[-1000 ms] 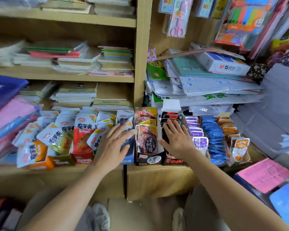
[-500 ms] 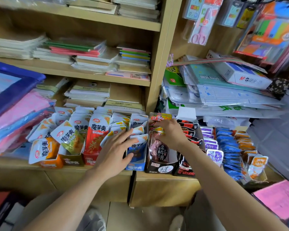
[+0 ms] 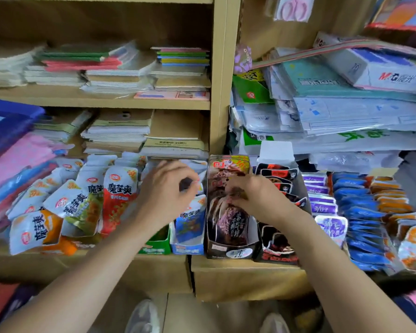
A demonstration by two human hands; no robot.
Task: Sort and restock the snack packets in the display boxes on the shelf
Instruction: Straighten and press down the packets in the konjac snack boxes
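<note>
- Since a second ago the left hand (image 3: 163, 192) has gone from lying flat with spread fingers to curling up. It has slid toward twelve o'clock along the white-and-blue packets (image 3: 190, 217).
- The right hand (image 3: 258, 201) has left the black-and-red packets (image 3: 277, 176) and crossed toward nine o'clock into the brown packets (image 3: 228, 212).
- Right hand: its bent fingertips pinch the top edge of one packet in the middle of the brown row.
- Left hand: its fingers are curled over the packet tops in the blue display box (image 3: 185, 248). Blur hides whether it grasps one or only presses on them, so I cannot tell.
- The brown display box (image 3: 228, 251) sits at the frame's centre on the shelf (image 3: 245, 266). At its three o'clock, touching it, is the black-and-red display box (image 3: 276, 255).
- Looks sorted: the brown, black-and-red, purple packets (image 3: 322, 200), dark blue packets (image 3: 360, 212) and orange packets (image 3: 394, 205) each stand in a single-colour file, running out toward three o'clock.
- Looks unfinished: toward nine o'clock the konjac packets (image 3: 119, 195) lean in a loose fan. A white-and-orange packet (image 3: 36, 231) spills forward near the shelf edge.
- My judgement is roughly halfway: the right side is in order, the centre is in hand, and the left fan is yet to be squared up.
- A green display box (image 3: 157, 246), at nine o'clock of the blue one, is mostly hidden by the left forearm, so its fill cannot be judged.
</note>
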